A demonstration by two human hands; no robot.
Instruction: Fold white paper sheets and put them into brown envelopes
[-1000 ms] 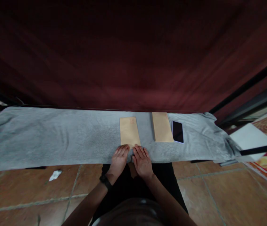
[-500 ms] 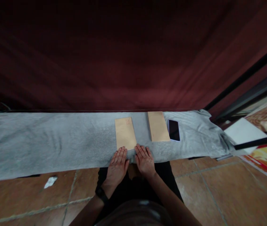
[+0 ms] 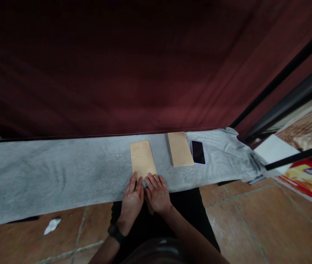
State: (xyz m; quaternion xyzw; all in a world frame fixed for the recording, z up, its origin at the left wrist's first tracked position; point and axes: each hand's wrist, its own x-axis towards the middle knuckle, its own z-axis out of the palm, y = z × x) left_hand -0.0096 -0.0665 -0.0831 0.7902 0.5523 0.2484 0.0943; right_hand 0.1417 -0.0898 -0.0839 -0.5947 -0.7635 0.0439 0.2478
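Note:
A tan paper envelope (image 3: 142, 157) with a small reddish mark near its top right corner lies flat on the grey cloth (image 3: 90, 161). At its near edge rests my left hand (image 3: 133, 198), fingers stretched out over the lower left corner. My right hand (image 3: 158, 193) lies flat on the lower right part of the same edge, fingers extended. The two thumbs are close together, and the hands cover the envelope's near edge. To the right is a thicker tan block (image 3: 181, 150), which looks like a stack of similar envelopes.
A dark-screened phone (image 3: 198, 152) lies right of the stack. Behind the cloth rises a dark red panel (image 3: 145, 91). Black bars (image 3: 296, 161), a white board (image 3: 275, 149) and a red printed box (image 3: 310, 179) stand at the right. A white scrap (image 3: 52, 226) is on the tiled floor.
My right hand has moved left along the envelope's near edge, closer to my left hand. The whole view has shifted and tilted slightly. The stack and phone stay in place on the cloth.

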